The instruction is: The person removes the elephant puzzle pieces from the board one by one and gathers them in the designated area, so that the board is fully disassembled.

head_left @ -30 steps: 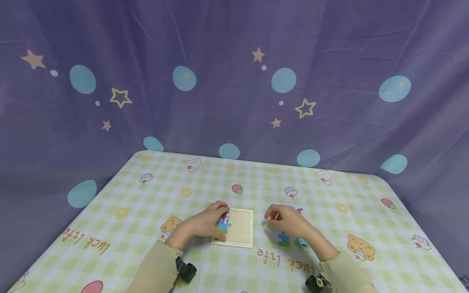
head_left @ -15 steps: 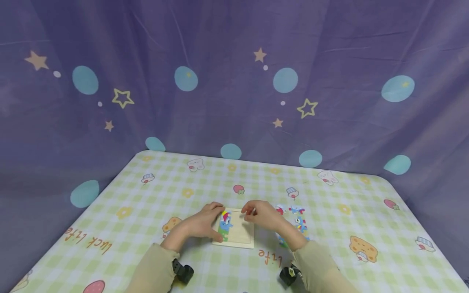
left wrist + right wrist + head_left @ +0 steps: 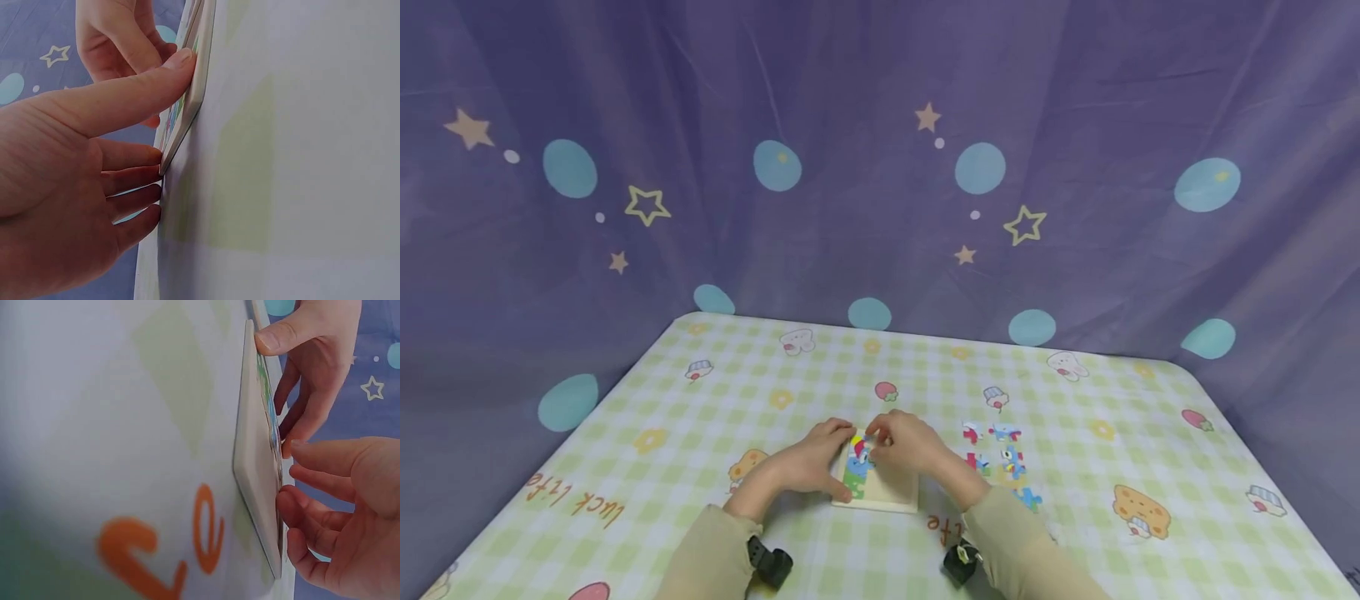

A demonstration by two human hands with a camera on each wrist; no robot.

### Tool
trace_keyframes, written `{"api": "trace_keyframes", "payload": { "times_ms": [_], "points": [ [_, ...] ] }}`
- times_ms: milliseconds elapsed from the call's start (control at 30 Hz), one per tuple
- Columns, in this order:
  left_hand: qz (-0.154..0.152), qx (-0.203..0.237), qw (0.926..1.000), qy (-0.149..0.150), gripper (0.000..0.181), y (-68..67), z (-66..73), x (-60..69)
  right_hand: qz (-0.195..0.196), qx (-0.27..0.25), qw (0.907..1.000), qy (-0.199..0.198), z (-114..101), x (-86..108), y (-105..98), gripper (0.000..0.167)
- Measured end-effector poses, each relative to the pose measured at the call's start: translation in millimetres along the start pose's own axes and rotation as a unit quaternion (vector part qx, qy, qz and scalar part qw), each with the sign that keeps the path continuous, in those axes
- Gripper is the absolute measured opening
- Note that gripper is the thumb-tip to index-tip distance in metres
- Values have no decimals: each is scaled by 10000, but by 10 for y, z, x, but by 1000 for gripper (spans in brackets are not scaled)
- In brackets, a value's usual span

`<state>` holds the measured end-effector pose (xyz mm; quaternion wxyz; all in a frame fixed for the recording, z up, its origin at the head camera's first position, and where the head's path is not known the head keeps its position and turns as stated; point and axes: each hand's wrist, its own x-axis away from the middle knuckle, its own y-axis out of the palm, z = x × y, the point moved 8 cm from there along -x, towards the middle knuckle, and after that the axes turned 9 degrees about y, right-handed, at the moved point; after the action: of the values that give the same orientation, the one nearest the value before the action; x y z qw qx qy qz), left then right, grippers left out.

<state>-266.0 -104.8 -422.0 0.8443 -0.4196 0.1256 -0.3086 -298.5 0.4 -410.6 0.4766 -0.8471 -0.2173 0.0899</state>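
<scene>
The left hand [image 3: 808, 460] holds a square wooden puzzle tray [image 3: 891, 505] by its left side, thumb at the near corner and fingers along the far edge. A column of puzzle pieces [image 3: 857, 471], showing a blue cartoon figure with red and yellow on top and green below, lies along the tray's left inside. Over the tray, the right hand [image 3: 912, 443] has its fingertips at the column's upper part. In the right wrist view its thumb [image 3: 331, 454] reaches toward the pieces and several fingers are bent; no piece shows between them. The right hand hides part of the bare tray.
Several loose puzzle pieces lie right of the tray, among them a blue one [image 3: 1012, 461] and a red-and-white one [image 3: 972, 432]. The right forearm may hide another. A checked cloth [image 3: 820, 550] covers the table; a purple curtain [image 3: 880, 250] hangs behind.
The right hand has moved left from beside the loose pieces to the column in the tray. The left hand stays at the tray's left side, its fingers shifted slightly, showing more of the column.
</scene>
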Motion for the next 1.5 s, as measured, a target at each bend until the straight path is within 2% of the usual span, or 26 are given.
{"api": "trace_keyframes", "payload": {
  "times_ms": [233, 400, 767, 967, 1233, 1500],
  "points": [
    [52, -50, 10000, 3, 91, 5, -3, 17, 127, 384, 9990, 202, -9, -67, 77, 24],
    [49, -14, 10000, 56, 92, 8, -2, 1, 244, 441, 9982, 333, -9, -86, 85, 25],
    [-21, -118, 9999, 69, 93, 9, -33, -20, 423, 974, 9936, 375, -108, -56, 72, 26],
    [19, -78, 9999, 77, 91, 1, -22, -20, 482, 1260, 9903, 344, -154, -89, 66, 22],
    [36, -61, 10000, 20, 92, 7, -26, -20, 199, 1314, 9892, 619, -174, -146, 64, 27],
    [71, -101, 9999, 98, 90, 6, -17, -28, 220, 1174, 9900, 753, -136, -147, 69, 29]
  ]
}}
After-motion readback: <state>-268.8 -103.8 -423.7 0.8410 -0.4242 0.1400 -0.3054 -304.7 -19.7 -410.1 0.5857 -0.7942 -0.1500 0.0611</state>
